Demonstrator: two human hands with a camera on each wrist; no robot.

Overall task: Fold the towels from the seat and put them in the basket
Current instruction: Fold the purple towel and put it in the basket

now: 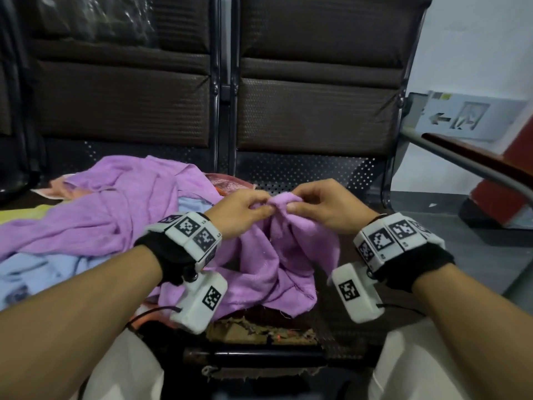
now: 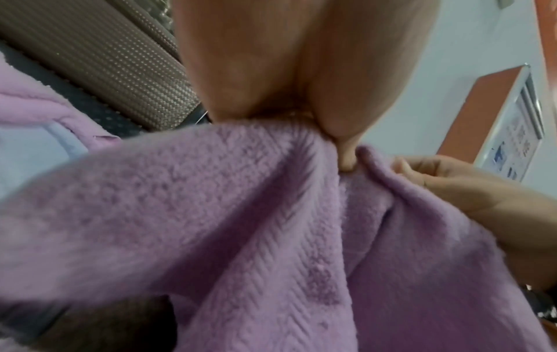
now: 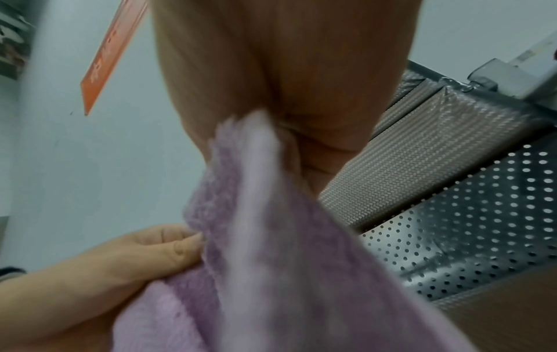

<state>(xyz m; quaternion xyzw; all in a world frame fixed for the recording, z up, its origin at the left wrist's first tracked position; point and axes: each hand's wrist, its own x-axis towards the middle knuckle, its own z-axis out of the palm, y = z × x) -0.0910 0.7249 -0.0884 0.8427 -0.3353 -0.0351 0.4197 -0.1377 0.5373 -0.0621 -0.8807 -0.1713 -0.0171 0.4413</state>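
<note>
A purple towel (image 1: 282, 255) hangs bunched in front of me over the seat's front edge. My left hand (image 1: 245, 207) and my right hand (image 1: 320, 204) pinch its top edge close together, thumbs against fingers. In the left wrist view the left hand (image 2: 301, 100) grips the purple towel (image 2: 241, 226), and my right hand (image 2: 446, 181) holds it alongside. The right wrist view shows the right hand (image 3: 286, 95) pinching the towel (image 3: 271, 262), with my left hand (image 3: 135, 257) on the cloth lower left. No basket is in view.
A second purple towel (image 1: 115, 203) lies crumpled on the left seat over light blue (image 1: 43, 272), peach (image 1: 57, 186) and yellow-green (image 1: 23, 213) cloths. Dark padded seat backs (image 1: 314, 111) stand behind. A metal armrest (image 1: 476, 166) runs along the right.
</note>
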